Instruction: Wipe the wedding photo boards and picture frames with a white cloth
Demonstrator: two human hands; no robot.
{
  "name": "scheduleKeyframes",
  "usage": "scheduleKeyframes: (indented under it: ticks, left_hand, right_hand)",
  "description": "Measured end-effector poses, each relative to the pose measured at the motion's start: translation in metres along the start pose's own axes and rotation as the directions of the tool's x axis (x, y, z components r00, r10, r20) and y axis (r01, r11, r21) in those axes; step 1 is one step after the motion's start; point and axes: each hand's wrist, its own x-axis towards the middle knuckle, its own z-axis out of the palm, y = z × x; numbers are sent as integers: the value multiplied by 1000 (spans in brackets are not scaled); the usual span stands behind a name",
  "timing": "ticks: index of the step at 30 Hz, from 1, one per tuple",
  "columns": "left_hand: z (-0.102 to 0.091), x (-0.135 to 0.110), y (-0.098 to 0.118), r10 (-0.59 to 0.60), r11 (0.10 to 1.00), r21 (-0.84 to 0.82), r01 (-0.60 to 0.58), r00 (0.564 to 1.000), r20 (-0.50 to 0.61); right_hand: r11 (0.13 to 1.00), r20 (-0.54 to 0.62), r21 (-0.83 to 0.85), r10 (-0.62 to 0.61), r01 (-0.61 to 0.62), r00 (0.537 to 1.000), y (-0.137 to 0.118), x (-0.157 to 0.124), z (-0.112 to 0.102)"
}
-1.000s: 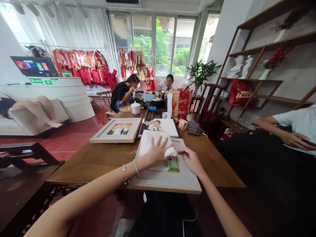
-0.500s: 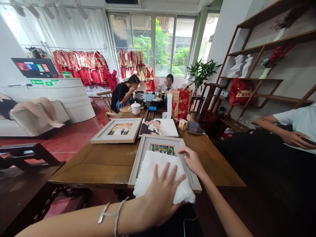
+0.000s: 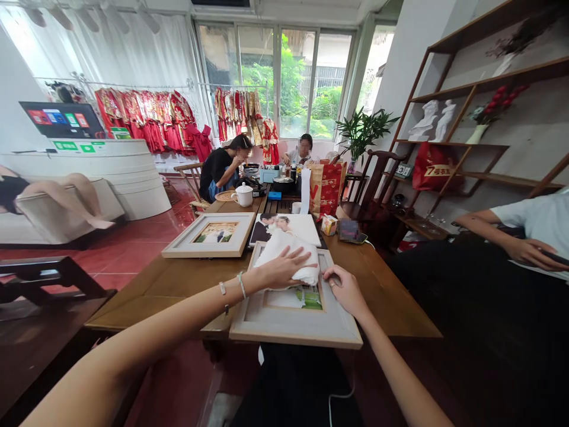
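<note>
A light wooden picture frame [image 3: 296, 339] lies at the near edge of the table, with a wide pale mat and a photo [image 3: 311, 298] in its middle. On its far part rests a folded white cloth [image 3: 278, 249], which covers the top of the photo. My left hand [image 3: 291, 265] lies flat on this cloth, fingers stretched out and slightly apart. At the frame's right side, my right hand [image 3: 344, 289] has its fingers curled on the edge, holding it. Just beyond are a second framed photo [image 3: 216, 232] and an unframed couple's portrait [image 3: 302, 228], partly behind the cloth.
On the wooden table [image 3: 377, 284] stand a white lidded teapot [image 3: 243, 194], a red paper bag [image 3: 328, 188], a small tissue pack [image 3: 329, 225] and a phone [image 3: 351, 230] with a cable. Two people sit at the far end. Another person's arm [image 3: 502, 234] is at the right.
My left hand and the white cloth have slid away from me, from the frame's near part to its far part. The photo's lower part now shows. My right hand stays at the frame's right edge.
</note>
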Motion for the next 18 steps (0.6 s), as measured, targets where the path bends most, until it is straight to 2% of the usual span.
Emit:
scheduleKeyframes:
  ticks: [4, 9, 13, 18]
  left_hand:
    - [6, 25, -13, 67, 998, 3, -67, 995, -72]
    - [11, 46, -12, 52, 992, -110, -64, 993, -108]
    - [5, 41, -8, 60, 984, -161, -74, 994, -91]
    - [-8, 12, 13, 14, 983, -183, -26, 998, -67]
  right_hand:
    - [1000, -21, -11, -8, 8, 1000, -2, 0, 0]
    - [1000, -37, -17, -1, 0, 999, -2, 0, -1]
    - [1000, -34, -21, -4, 3, 999, -1, 1, -1]
    - [1000, -37, 1, -6, 6, 999, -3, 1, -1]
